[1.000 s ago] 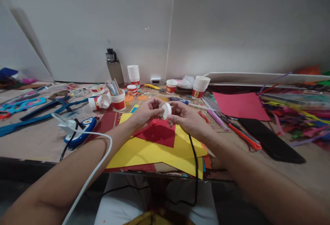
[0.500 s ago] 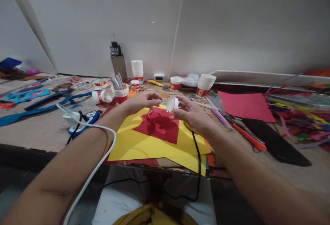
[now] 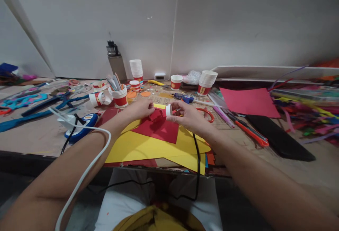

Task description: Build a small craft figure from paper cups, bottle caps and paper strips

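Note:
My left hand [image 3: 144, 109] is closed, its fingertips pinching the left edge of a red paper ring [image 3: 156, 116]. The ring stands on a piece of red paper [image 3: 161, 130], which lies over yellow sheets [image 3: 132, 146]. My right hand [image 3: 186, 115] grips a small white round piece [image 3: 168, 110], which looks like a cut-off paper cup bottom, between thumb and fingers. That piece is held on edge just right of the ring, above the red paper. Whether the two touch I cannot tell.
Paper cups [image 3: 207, 82], a cup of pens [image 3: 119, 95] and a blue glue gun [image 3: 183, 98] stand or lie behind my hands. Scissors [image 3: 208, 113], a red cutter [image 3: 251, 134] and a black case [image 3: 280, 137] are to the right. A white cable [image 3: 102, 157] crosses my left forearm.
My left hand has come down from above the red ring to its edge, fingers closing. My right hand has turned the white piece on edge and brought it nearer the ring. The view has shifted slightly.

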`<state>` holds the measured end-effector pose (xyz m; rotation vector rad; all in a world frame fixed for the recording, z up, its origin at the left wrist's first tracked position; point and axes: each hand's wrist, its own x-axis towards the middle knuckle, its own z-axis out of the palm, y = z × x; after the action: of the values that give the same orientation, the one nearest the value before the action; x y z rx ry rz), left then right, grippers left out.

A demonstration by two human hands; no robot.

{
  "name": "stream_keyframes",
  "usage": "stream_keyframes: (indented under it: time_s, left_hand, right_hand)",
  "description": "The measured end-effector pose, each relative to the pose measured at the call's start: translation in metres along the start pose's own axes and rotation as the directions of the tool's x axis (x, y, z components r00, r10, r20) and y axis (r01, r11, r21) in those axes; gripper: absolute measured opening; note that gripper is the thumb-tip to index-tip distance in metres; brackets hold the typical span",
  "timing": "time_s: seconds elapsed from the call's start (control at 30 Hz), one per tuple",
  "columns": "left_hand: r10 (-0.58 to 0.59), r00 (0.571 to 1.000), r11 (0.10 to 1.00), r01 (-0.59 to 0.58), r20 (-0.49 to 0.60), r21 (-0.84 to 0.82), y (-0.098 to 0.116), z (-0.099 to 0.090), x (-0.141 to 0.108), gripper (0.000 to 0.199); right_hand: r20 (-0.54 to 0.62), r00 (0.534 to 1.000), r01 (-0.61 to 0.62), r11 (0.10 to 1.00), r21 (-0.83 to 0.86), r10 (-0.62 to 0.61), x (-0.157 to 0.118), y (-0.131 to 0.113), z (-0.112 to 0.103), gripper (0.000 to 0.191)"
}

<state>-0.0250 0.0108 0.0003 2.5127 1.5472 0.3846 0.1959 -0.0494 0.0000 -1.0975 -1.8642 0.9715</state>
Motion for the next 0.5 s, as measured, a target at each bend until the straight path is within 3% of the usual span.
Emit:
stream_keyframes:
  time_s: [0.1,0.2,0.27,0.33,0.4,0.5]
  left_hand:
    - [-0.042,0.973,0.995,0.020,-0.229,-0.101,0.011,0.003,-0.003,0.007]
    - [-0.075,0.939,0.936,-0.051,-0.337,-0.349,0.024,0.005,-0.008,0.006]
    - [-0.087,0.938,0.790,-0.139,-0.334,-0.597,0.032,0.005,-0.011,0.010]
    - [-0.084,0.961,0.540,-0.177,-0.263,-0.823,0.036,0.005,-0.013,0.026]
    - [-0.037,0.985,0.316,-0.146,-0.166,-0.938,0.038,0.004,-0.014,0.047]
    - [0.050,0.996,0.194,-0.083,-0.075,-0.978,0.038,0.006,-0.014,0.053]
  right_hand:
    - [-0.061,0.997,0.037,0.999,-0.041,-0.039,-0.001,0.001,0.002,0.038]
    - [-0.130,0.989,0.055,0.993,-0.108,-0.069,-0.002,0.002,0.003,0.044]
    - [-0.179,0.980,0.064,0.988,-0.139,-0.089,-0.002,0.000,0.003,0.047]
    - [-0.229,0.967,0.085,0.987,-0.133,-0.114,-0.002,-0.003,0.001,0.047]
    - [-0.271,0.952,0.120,0.987,-0.105,-0.145,-0.003,-0.008,-0.001,0.046]
    - [-0.285,0.941,0.163,0.982,-0.098,-0.185,-0.004,-0.012,-0.003,0.047]
